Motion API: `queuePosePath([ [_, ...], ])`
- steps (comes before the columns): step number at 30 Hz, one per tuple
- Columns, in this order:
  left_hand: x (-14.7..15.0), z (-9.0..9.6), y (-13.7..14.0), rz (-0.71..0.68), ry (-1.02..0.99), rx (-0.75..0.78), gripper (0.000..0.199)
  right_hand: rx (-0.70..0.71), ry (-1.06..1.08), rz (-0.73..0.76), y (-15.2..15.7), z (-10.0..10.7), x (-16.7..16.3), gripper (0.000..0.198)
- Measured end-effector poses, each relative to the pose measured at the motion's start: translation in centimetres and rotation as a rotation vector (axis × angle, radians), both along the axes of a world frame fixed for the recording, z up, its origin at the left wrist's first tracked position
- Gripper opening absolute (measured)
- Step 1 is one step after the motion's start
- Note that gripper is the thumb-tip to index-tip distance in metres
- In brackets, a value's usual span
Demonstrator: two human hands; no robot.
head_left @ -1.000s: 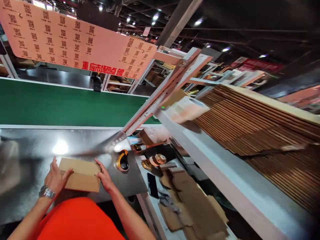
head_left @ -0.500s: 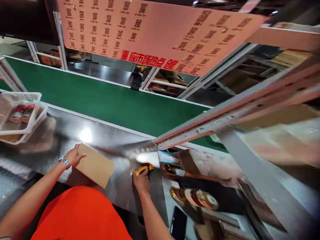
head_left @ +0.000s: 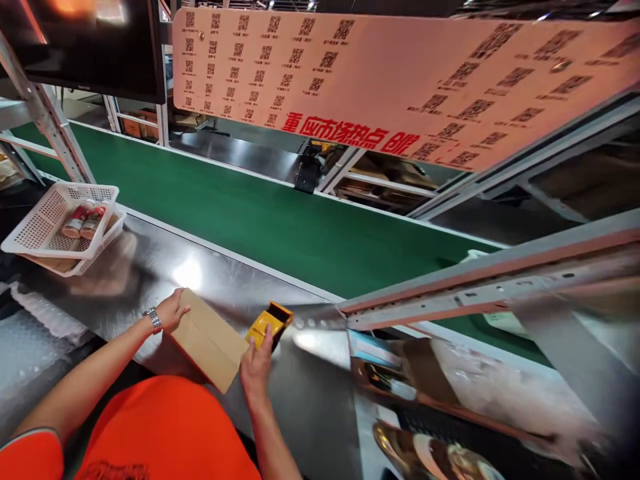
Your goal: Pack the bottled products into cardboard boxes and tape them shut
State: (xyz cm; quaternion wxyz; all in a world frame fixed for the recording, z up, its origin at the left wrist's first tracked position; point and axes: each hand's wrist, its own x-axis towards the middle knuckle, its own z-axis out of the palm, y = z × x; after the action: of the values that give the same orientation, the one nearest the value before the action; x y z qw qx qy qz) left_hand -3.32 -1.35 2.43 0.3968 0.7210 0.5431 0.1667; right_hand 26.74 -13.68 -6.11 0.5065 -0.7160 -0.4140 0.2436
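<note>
My left hand, with a metal watch at the wrist, grips the far left end of a brown cardboard box tilted above the steel bench. In my right hand is a yellow and black handheld barcode scanner, its dark window facing away from me. The fingers wrap its body, just to the right of the box's near right end. The scanner's lower part is hidden by the hand.
A green conveyor belt runs behind the steel bench. White baskets at left hold two jars. A pink board of printed codes hangs ahead. Tape rolls and a metal beam are at right.
My right hand has lifted the scanner from the bench and brought it left, beside the box. My left hand still holds the box. The camera view has shifted.
</note>
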Motion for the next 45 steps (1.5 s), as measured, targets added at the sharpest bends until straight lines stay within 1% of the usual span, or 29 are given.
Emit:
queuePosePath([
  [2,0.0,-0.3,0.5,-0.01,-0.027,0.012,0.068,-0.016,-0.004,-0.029,-0.1,0.2,-2.0,0.09],
  [4,-0.1,-0.6,0.9,-0.04,-0.062,0.015,0.068,-0.032,-0.005,0.004,-0.6,0.9,-2.1,0.094],
  [6,-0.1,-1.0,1.3,-0.061,-0.11,0.001,0.068,-0.035,-0.002,0.015,-1.4,2.4,-0.8,0.098],
  [8,0.1,-1.4,1.6,-0.066,-0.171,-0.034,0.065,-0.032,0.038,-0.037,-2.1,5.0,0.5,0.098],
  [9,0.2,-1.6,1.7,-0.064,-0.195,-0.056,0.065,-0.019,0.089,-0.068,-2.4,6.4,0.8,0.095],
  [11,0.4,-1.9,1.9,-0.061,-0.218,-0.087,0.065,0.022,0.261,-0.09,-2.4,9.0,0.4,0.087],
  [13,0.5,-2.1,1.9,-0.063,-0.221,-0.097,0.063,0.025,0.46,-0.046,-2.0,10.7,-1.3,0.077],
  [14,0.5,-2.2,1.9,-0.061,-0.226,-0.094,0.062,-0.003,0.531,-0.014,-1.6,11.1,-2.4,0.073],
  [15,0.5,-2.2,1.9,-0.06,-0.231,-0.091,0.06,-0.041,0.569,0.017,-1.3,11.2,-3.6,0.072],
  [17,0.7,-2.2,1.8,-0.057,-0.229,-0.083,0.057,-0.098,0.558,0.074,-0.6,10.7,-5.6,0.074],
  [19,0.8,-2.1,1.6,-0.051,-0.216,-0.078,0.055,-0.097,0.512,0.102,-0.2,9.9,-6.6,0.075],
  [21,1.0,-1.6,1.6,-0.028,-0.208,-0.069,0.052,-0.082,0.499,0.111,-0.2,9.3,-6.6,0.072],
  [23,1.1,-0.9,1.5,0.036,-0.211,-0.032,0.051,-0.082,0.506,0.118,-0.4,8.9,-6.0,0.068],
  [27,1.6,1.3,1.0,0.27,-0.272,0.146,0.056,-0.082,0.508,0.162,-0.9,8.5,-5.1,0.065],
  [28,1.8,1.9,0.7,0.296,-0.302,0.128,0.054,-0.073,0.504,0.164,-1.1,8.4,-5.1,0.063],
  [29,2.2,2.4,0.4,0.29,-0.34,0.047,0.055,-0.062,0.503,0.162,-1.3,8.3,-5.2,0.061],
  [30,2.6,2.7,0.0,0.252,-0.385,-0.091,0.06,-0.049,0.505,0.163,-1.6,8.2,-5.4,0.059],
  [32,3.5,3.2,-0.7,0.166,-0.486,-0.418,0.07,-0.025,0.501,0.18,-1.9,8.0,-5.8,0.059],
  [33,4.0,3.2,-1.0,0.157,-0.532,-0.536,0.07,-0.013,0.486,0.194,-2.1,7.9,-5.9,0.06],
  [34,4.4,3.2,-1.3,0.172,-0.562,-0.594,0.067,-0.003,0.463,0.211,-2.2,7.9,-6.0,0.06],
  [35,4.7,3.1,-1.5,0.204,-0.584,-0.609,0.063,0.002,0.436,0.228,-2.3,8.0,-6.1,0.059],
  [37,4.9,2.9,-1.6,0.247,-0.553,-0.566,0.056,-0.007,0.4,0.262,-2.2,8.6,-6.2,0.057],
  [40,3.8,2.9,-0.8,0.219,-0.343,-0.389,0.053,-0.078,0.405,0.345,-1.7,10.3,-5.9,0.057],
  [42,1.9,3.0,0.5,0.236,-0.219,-0.258,0.049,-0.131,0.355,0.446,-1.3,11.7,-5.2,0.059],
  [44,-0.6,3.0,2.1,0.304,-0.161,-0.178,0.044,-0.171,0.24,0.539,-1.1,12.9,-4.4,0.059],
  [45,-1.9,2.9,2.8,0.335,-0.131,-0.149,0.042,-0.186,0.184,0.56,-1.1,13.4,-4.0,0.057],
])
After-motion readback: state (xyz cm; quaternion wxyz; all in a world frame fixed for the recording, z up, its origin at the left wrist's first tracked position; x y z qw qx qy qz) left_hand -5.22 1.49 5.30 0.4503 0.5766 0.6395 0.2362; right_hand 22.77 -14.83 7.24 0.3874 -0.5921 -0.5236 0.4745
